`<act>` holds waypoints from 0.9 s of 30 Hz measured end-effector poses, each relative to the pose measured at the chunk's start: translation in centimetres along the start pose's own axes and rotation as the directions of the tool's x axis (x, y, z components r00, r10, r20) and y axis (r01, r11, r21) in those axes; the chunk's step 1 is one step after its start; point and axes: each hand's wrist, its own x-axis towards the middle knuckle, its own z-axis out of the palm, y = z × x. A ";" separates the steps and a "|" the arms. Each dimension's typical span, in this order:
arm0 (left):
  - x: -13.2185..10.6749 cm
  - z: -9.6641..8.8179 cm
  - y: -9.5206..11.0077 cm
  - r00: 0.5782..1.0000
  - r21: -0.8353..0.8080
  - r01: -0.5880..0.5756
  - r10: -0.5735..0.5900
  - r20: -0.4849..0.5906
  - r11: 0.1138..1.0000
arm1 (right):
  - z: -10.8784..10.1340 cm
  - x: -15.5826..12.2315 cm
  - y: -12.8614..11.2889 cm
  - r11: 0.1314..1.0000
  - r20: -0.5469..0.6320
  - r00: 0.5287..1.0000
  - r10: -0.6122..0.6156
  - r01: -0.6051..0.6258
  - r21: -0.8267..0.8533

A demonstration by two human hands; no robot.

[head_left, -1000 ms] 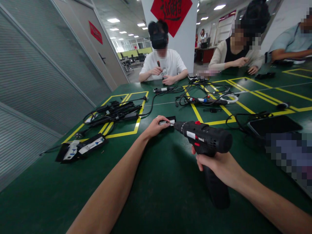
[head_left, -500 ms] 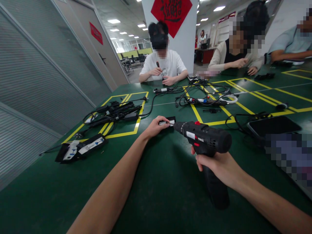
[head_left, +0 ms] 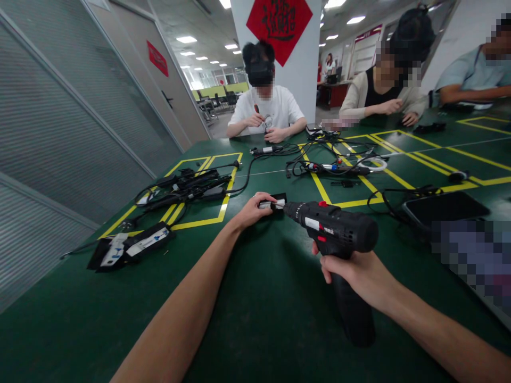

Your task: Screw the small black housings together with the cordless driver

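Observation:
My right hand is wrapped round the handle of a black cordless drill with red switches. The drill lies nearly level, its chuck pointing left. At its tip, a thin bit reaches a small silver-and-white piece; whether it touches cannot be made out. This piece rests against a flat black part on the green table. My left hand is closed on the silver-and-white piece from the left, fingers over its top. The palm side of that hand is hidden.
A heap of black cables and adapters lies at the left, with labelled black pieces nearer me. More cables and tools lie beyond the drill. A dark-screened device is at the right. Several people sit across the table.
The fingers of my left hand have shifted slightly, and more of the silver-and-white piece shows. The drill stays almost in place, its tip still at the piece. The view has tilted a little.

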 end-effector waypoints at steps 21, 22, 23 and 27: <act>-0.2 0.7 0.3 0.997 0.039 0.001 0.002 -0.075 0.999 | 0.1 -0.1 0.0 1.000 0.012 1.000 0.010 -0.010 0.029; -0.2 0.7 0.3 0.997 0.036 -0.003 0.006 -0.076 0.999 | 0.1 -0.1 0.0 1.000 0.012 1.000 0.014 -0.014 0.024; -0.2 0.7 0.2 0.997 0.032 -0.009 0.011 -0.076 0.999 | 0.1 -0.1 0.0 1.000 0.011 1.000 0.017 -0.017 0.018; -0.1 0.5 0.1 0.997 0.017 -0.030 0.031 -0.068 0.999 | 0.1 -0.1 0.2 1.000 0.012 1.000 0.014 -0.014 0.004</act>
